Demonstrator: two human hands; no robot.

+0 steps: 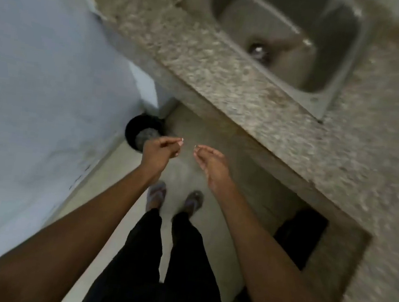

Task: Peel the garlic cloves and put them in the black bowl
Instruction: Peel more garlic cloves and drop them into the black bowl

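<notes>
Both hands hover above the floor (183, 173), near each other but apart. The left hand (160, 151) has a loose grip, fingers lightly curled, holding nothing visible. The right hand (208, 163) lies palm-up, fingers relaxed, empty. A black bin (134, 129) stands beside the wall. The speckled bench (203, 60) carries a steel sink (322, 99). Garlic and bowl are out of view.
</notes>
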